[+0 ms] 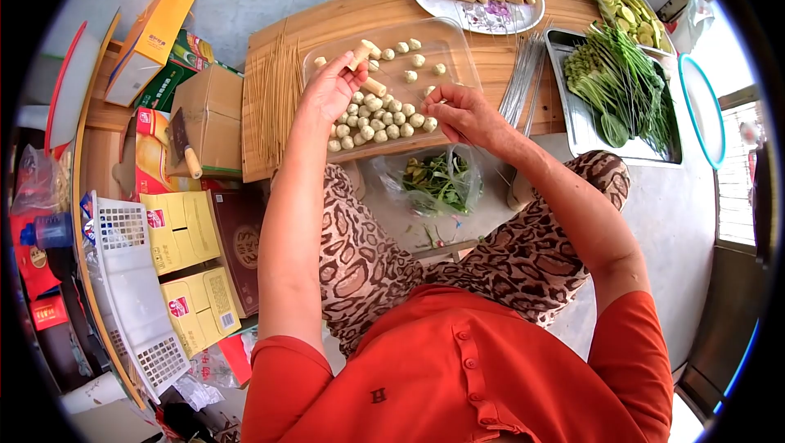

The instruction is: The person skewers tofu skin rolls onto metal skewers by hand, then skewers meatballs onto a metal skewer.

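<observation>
Fingers (335, 66) of left hand (329, 91) gripping tan roll (359, 54), right fingers (442, 107) pinched

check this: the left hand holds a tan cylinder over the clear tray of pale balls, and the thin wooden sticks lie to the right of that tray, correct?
Not quite: the head view shows the thin wooden sticks to the left of the clear tray. The left hand does hold a tan cylinder over that tray of pale balls.
</observation>
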`<state>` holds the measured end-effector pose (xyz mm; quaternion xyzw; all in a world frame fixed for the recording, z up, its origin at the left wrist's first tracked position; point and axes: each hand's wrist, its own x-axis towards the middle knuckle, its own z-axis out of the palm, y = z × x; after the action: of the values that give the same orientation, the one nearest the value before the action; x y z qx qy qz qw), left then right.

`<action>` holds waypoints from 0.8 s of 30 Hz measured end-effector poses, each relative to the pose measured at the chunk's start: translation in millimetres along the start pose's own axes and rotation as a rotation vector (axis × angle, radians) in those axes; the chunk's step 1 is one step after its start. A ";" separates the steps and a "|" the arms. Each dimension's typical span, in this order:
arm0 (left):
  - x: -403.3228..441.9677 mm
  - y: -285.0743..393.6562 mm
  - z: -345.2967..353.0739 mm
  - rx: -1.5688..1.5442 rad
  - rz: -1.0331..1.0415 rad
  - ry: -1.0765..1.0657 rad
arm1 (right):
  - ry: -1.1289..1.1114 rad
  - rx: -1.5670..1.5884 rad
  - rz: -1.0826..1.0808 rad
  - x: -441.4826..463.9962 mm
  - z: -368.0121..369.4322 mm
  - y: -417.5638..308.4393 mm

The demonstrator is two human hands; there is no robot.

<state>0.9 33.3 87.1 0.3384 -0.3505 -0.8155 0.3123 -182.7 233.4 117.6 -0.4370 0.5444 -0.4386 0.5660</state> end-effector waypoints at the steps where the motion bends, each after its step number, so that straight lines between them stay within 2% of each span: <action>1: 0.6 -0.2 -0.5 -0.002 0.000 -0.003 | 0.002 -0.001 0.004 0.0 0.2 -0.2; 24: -5.9 0.9 6.8 0.059 -0.003 -0.079 | 0.022 -0.046 0.026 1.3 0.5 0.8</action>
<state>-0.6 39.6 93.3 0.3154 -0.3858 -0.8181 0.2871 -182.1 232.3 116.5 -0.4380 0.5660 -0.4235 0.5553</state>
